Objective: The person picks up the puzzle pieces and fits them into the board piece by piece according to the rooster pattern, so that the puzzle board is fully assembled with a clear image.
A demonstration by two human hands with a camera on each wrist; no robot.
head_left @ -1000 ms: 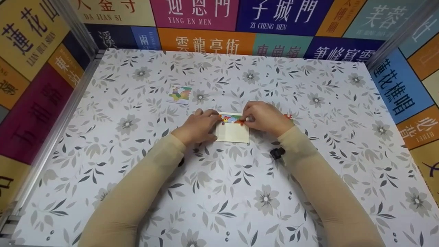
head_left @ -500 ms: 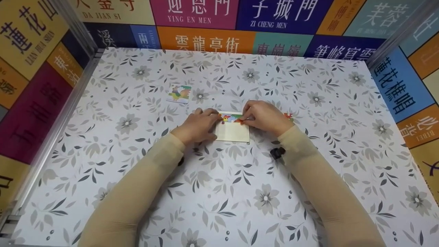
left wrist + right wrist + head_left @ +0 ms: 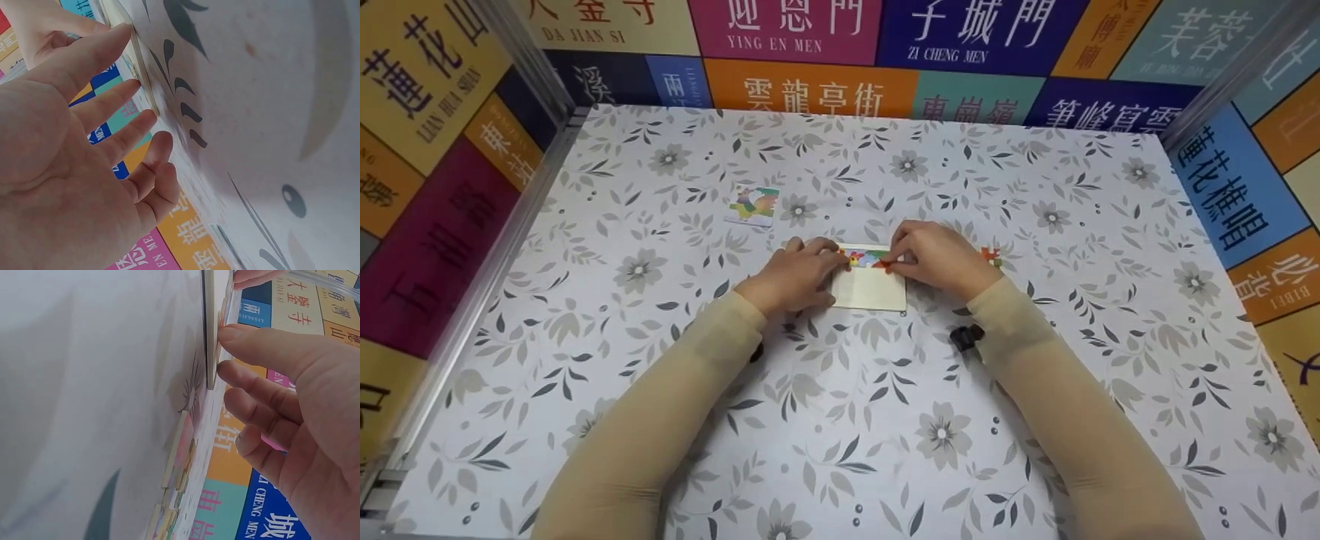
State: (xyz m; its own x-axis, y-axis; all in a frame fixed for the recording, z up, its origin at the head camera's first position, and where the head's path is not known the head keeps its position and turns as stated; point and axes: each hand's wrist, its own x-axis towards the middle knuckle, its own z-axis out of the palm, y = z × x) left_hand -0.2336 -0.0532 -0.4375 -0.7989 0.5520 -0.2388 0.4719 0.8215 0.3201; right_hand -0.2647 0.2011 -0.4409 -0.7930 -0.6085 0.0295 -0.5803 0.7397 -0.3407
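In the head view a small cream puzzle board [image 3: 874, 291] lies on the table, with a row of colorful jigsaw pieces [image 3: 867, 258] along its far side. My left hand [image 3: 791, 277] rests at the board's left edge. Its thumb and fingers are spread; the left wrist view shows fingertips touching the edge of the board [image 3: 142, 67]. At the row's right end my right hand [image 3: 941, 256] holds a jigsaw piece [image 3: 886, 265] between thumb and index finger. The right wrist view has the thumb [image 3: 236, 334] against the board's top, while the hand mostly hides the piece.
Several loose puzzle pieces [image 3: 991, 257] lie right of the board, partly behind the right wrist. A small picture card [image 3: 752, 206] sits farther back on the left. Printed panels [image 3: 810, 88] border the floral tabletop [image 3: 840, 420] at the back and sides.
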